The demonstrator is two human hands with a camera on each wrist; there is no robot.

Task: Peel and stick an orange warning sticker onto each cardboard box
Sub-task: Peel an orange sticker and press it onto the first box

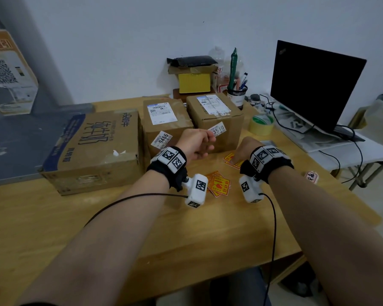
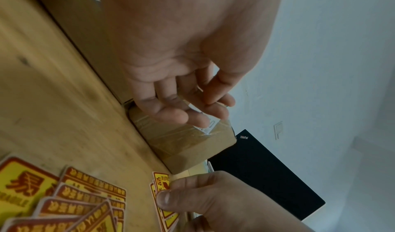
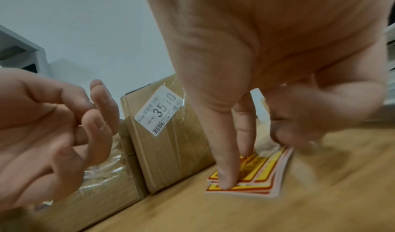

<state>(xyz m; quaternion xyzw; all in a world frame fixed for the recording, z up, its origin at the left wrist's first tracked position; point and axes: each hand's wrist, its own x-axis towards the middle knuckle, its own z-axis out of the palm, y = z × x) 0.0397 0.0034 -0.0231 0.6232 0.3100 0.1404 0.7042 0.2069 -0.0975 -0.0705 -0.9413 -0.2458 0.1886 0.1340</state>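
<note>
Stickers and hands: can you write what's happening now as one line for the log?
step: picking sticker | right hand: fingers on small sticker stack | left hand: open, holds nothing, near box | boxes: no orange sticker seen

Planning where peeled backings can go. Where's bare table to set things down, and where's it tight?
Bare wooden table: the wide near stretch under both forearms, up to the big printed box. A smaller patch lies right of the right hand, before the tape roll. Crowded: the sticker pile and the stack under the right fingers, hard against the parcel boxes.
</note>
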